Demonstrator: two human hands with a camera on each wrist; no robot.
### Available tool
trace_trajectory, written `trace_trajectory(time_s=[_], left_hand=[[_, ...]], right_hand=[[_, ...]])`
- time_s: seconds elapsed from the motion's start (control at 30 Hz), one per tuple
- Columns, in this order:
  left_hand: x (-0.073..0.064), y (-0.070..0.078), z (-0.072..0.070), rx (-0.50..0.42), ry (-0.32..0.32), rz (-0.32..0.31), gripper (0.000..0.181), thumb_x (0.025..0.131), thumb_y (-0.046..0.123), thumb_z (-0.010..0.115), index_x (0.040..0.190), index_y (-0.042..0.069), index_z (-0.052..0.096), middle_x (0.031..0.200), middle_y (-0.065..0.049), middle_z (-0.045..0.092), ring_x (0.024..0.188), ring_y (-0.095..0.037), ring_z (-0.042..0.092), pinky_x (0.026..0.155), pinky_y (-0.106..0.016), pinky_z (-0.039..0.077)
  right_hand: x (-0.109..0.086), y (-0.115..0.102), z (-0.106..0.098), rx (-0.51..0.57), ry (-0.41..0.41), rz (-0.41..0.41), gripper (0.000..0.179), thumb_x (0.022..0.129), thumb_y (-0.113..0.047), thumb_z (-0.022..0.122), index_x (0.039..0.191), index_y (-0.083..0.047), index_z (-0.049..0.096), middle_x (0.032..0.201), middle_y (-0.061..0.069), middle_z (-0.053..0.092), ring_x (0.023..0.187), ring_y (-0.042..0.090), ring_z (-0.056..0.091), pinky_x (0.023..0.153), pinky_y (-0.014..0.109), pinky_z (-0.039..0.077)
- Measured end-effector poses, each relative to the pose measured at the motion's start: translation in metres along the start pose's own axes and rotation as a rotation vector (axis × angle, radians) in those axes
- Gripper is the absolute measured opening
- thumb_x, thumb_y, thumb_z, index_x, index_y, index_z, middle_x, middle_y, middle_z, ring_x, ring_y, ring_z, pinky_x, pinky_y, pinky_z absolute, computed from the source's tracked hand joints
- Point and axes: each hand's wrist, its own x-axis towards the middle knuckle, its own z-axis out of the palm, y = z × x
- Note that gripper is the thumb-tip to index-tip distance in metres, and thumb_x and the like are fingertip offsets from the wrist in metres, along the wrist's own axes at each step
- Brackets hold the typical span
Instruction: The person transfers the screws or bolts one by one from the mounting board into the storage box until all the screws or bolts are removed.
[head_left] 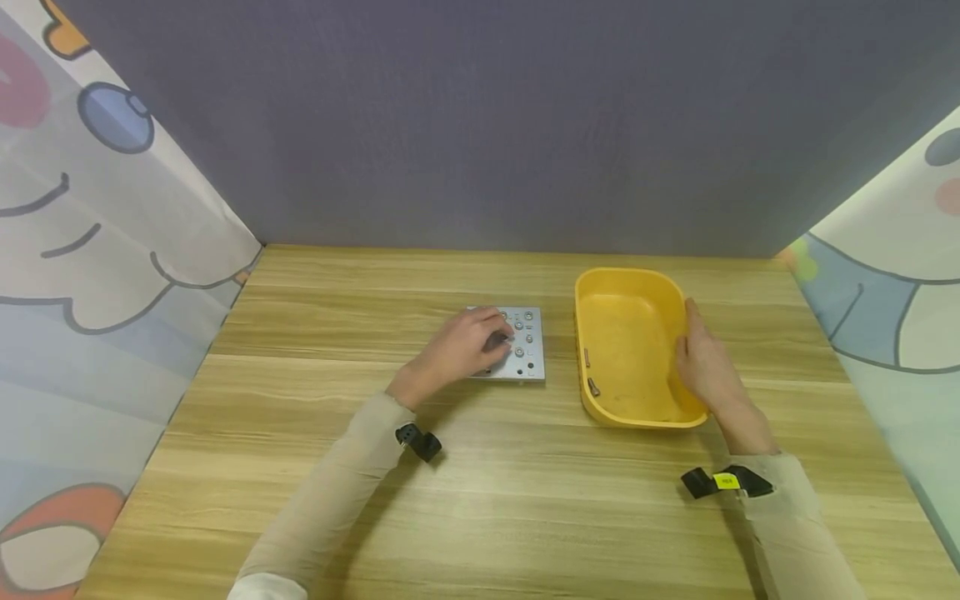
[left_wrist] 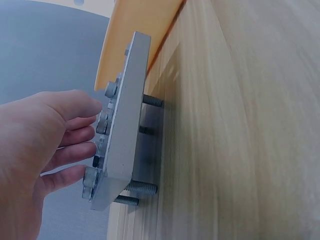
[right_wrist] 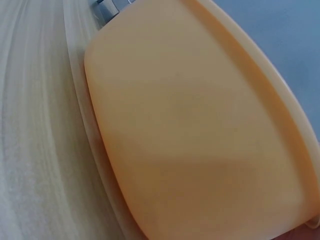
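Note:
A silver metal plate (head_left: 534, 367) carries several bolts with hex heads on its upper face. Their threaded shanks stick out below it in the left wrist view, holding the plate (left_wrist: 131, 115) up off the wood. My left hand (head_left: 467, 343) is over the plate's left part, thumb and fingers loosely bent, the fingertips right at the bolt heads (left_wrist: 102, 123). No loose part shows between them. A yellow tray (head_left: 637, 421) stands to the right of the plate. My right hand (head_left: 708, 362) rests against its right wall, fingers stretched along the outside and thumb near the rim.
Inside the tray, near its left wall, lie a small bolt (head_left: 594, 387) and a thin screw-like piece (head_left: 587, 358). A grey partition (head_left: 480, 133) rises behind the wooden table (head_left: 525, 500). Patterned curtains (head_left: 112, 250) hang at both sides.

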Motion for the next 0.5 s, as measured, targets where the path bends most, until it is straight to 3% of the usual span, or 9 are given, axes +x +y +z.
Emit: trace_trajectory(time_s=[0.5], left_hand=[[0.0011,-0.0052,-0.0013,0.007,0.007,0.0,0.02,0.095,0.02,0.075,0.11,0.007,0.075,0.113,-0.005,0.071,0.11,-0.023,0.067,0.104,-0.035,0.054]], right_hand=[[-0.0005,-0.0002,0.0008,0.008,-0.004,0.006,0.061,0.105,-0.001,0.036,0.156,0.016,0.009,0.14,0.053,0.037,0.12,0.067,0.047,0.099,0.074,0.042]])
